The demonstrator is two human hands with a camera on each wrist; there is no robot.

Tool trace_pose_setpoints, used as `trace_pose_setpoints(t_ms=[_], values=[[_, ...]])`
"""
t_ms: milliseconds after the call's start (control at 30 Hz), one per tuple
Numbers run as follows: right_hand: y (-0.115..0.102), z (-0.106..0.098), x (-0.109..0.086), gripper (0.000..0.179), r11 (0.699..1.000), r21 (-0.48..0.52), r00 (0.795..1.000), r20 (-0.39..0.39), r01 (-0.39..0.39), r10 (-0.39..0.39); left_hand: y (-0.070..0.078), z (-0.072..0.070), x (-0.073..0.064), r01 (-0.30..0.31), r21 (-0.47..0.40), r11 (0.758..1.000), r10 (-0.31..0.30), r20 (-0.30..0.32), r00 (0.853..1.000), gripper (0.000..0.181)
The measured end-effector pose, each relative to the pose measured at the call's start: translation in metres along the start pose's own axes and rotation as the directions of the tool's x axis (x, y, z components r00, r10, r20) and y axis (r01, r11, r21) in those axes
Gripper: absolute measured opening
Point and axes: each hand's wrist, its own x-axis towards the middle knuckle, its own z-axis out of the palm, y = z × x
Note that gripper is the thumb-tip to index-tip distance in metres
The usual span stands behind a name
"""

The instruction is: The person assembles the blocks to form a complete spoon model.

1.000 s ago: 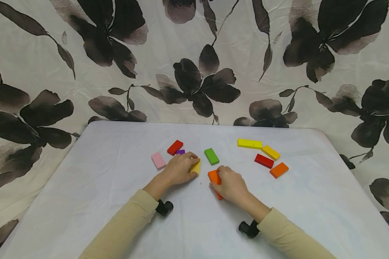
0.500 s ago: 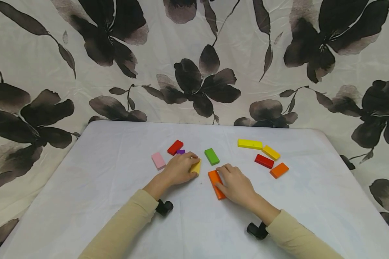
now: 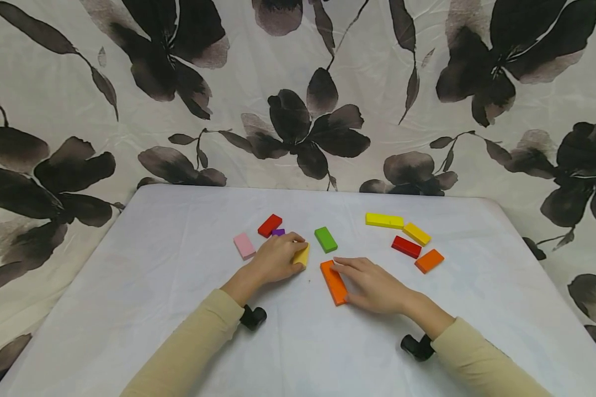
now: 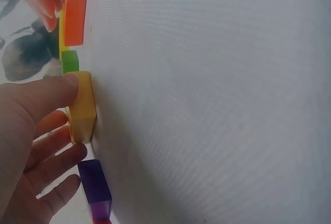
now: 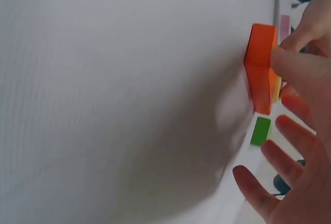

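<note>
My left hand (image 3: 277,258) pinches a yellow block (image 3: 301,256) between thumb and fingers; the left wrist view shows the thumb pressed on that yellow block (image 4: 83,105). Behind these fingers, a purple block (image 3: 278,232) is partly hidden; this purple block (image 4: 94,182) lies just below the fingertips in the left wrist view. My right hand (image 3: 374,284) reaches over an orange block (image 3: 334,284) lying on the cloth. Its fingertips overlap the far end, and the thumb sits at the near right edge. In the right wrist view, the fingers are spread and the thumb tip meets the orange block (image 5: 261,53).
Between the hands and farther back lies a green block (image 3: 325,240). Left are a pink block (image 3: 244,246) and a red block (image 3: 270,225). At right sit a long yellow block (image 3: 384,220), a shorter yellow one, a red block (image 3: 406,246) and an orange block (image 3: 429,261).
My right hand has shifted right and turned, its fingers straightening and uncovering more of the orange block. The left hand keeps its hold on the yellow block, unmoved.
</note>
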Motion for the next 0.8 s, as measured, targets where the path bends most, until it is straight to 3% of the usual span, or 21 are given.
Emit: trace_pose_setpoints(t_ms=[333,800], values=[[0.0054,-0.0009,-0.0026,0.061,0.999,0.037,0.996,0.076,0.038,-0.041,-0.0014,-0.0008,-0.0013,-0.022,-0.011,1.0,0.022,-0.018,1.0,0.051],[-0.0026,0.0067,-0.0034,0.058,1.0,0.018,1.0,0.012,0.021,-0.021,-0.0025,0.0008,-0.0005,-0.035,-0.016,0.999,0.034,-0.025,0.999,0.05]])
